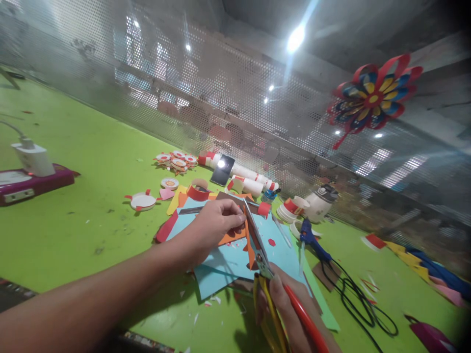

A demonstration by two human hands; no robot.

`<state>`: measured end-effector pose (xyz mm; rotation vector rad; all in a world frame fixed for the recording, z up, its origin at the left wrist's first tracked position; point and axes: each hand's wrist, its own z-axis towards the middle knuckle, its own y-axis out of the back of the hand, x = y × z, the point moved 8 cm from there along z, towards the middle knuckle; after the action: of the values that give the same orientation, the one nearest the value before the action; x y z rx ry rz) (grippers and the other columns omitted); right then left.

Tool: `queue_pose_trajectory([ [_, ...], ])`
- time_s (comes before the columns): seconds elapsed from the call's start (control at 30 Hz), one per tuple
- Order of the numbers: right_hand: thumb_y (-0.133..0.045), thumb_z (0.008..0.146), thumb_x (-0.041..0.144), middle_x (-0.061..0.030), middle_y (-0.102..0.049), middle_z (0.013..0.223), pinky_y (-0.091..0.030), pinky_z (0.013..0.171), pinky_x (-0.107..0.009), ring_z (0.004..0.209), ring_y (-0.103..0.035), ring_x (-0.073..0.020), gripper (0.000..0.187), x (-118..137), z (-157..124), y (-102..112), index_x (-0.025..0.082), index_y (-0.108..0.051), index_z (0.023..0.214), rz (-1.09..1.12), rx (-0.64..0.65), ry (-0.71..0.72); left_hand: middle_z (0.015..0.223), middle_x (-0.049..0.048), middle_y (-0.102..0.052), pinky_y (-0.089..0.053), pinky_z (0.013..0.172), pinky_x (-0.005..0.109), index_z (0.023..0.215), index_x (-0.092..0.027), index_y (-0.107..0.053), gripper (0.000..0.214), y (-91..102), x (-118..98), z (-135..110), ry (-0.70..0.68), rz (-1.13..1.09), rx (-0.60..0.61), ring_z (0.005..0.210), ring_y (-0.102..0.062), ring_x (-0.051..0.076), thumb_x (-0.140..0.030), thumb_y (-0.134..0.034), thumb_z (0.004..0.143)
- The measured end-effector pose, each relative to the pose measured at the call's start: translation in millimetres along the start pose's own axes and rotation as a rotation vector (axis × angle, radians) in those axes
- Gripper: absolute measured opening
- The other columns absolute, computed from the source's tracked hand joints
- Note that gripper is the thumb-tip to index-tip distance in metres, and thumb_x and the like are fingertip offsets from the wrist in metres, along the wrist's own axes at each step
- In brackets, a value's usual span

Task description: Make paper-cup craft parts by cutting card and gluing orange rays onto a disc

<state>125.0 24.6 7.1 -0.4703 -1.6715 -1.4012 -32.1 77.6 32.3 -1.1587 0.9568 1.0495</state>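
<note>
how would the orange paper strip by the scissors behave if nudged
The orange paper strip would probably bend easily, as it looks narrow and thin beside the scissors. It is likely very light, being just a slim sliver. Its lower end may swing, since the left hand seems to pinch it only near the top.

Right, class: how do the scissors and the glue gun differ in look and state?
The scissors are held in the right hand, while the glue gun is not held. The scissors have silvery metal blades; the glue gun has a blue body. Both are hand tools.
</note>
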Motion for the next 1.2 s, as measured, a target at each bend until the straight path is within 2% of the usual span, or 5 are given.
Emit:
queue_pose_trajectory([
  [0.1, -0.032, 0.089, 0.066, 0.002, -0.045, 0.057, -0.036, 0.049, -0.023, 0.05, -0.044, -0.0123, 0.051, -4, -1, 1, 0.021, -0.047, 0.069, 0.015, -0.042, -0.041, 0.057, -0.0028, -0.052, -0.037, 0.059, 0.027, 0.063, -0.016, -0.054, 0.014, 0.3, 1, 0, 0.002, 0.003, -0.001, 0.055, -0.045, 0.01, -0.024, -0.063, 0.07],
  [0.27, -0.032, 0.088, 0.065, 0.0016, -0.045, 0.06, -0.032, 0.048, -0.022, 0.053, -0.041, -0.0128, 0.049, 0, -1, 3, 0.021, -0.046, 0.069, -0.05, -0.086, -0.026, 0.057, -0.0027, -0.052, -0.037, 0.058, 0.026, 0.063, -0.016, -0.054, 0.014, 0.7, 1, 0, 0.0, 0.004, -0.004, 0.055, -0.045, 0.01, -0.024, -0.063, 0.07],
  [0.53, -0.034, 0.091, 0.058, 0.0019, -0.047, 0.061, -0.039, 0.057, -0.021, 0.059, -0.044, -0.0132, 0.045, 9, -1, 1, 0.021, -0.046, 0.069, -0.019, -0.084, 0.048, 0.058, -0.002, -0.053, -0.037, 0.059, 0.026, 0.063, -0.016, -0.053, 0.012, -0.7, 0, -2, 0.023, 0.002, -0.015, 0.056, -0.046, 0.01, -0.02, -0.062, 0.07],
  [0.93, -0.031, 0.091, 0.061, 0.0034, -0.038, 0.059, -0.029, 0.052, -0.024, 0.055, -0.035, -0.0118, 0.05, 4, -1, 2, 0.02, -0.047, 0.068, -0.058, -0.067, -0.013, 0.058, -0.0021, -0.052, -0.037, 0.06, 0.026, 0.063, -0.016, -0.054, 0.013, -0.6, 1, -1, 0.013, 0.001, 0.014, 0.057, -0.045, 0.01, -0.023, -0.062, 0.07],
  [1.2, -0.031, 0.091, 0.059, 0.0013, -0.043, 0.061, -0.032, 0.055, -0.025, 0.058, -0.039, -0.0142, 0.048, 3, -2, 4, 0.02, -0.051, 0.073, -0.098, -0.104, -0.016, 0.057, -0.0025, -0.052, -0.037, 0.059, 0.027, 0.062, -0.016, -0.054, 0.014, -0.7, 3, 0, 0.015, -0.019, 0.007, 0.055, -0.046, 0.011, -0.023, -0.064, 0.069],
])
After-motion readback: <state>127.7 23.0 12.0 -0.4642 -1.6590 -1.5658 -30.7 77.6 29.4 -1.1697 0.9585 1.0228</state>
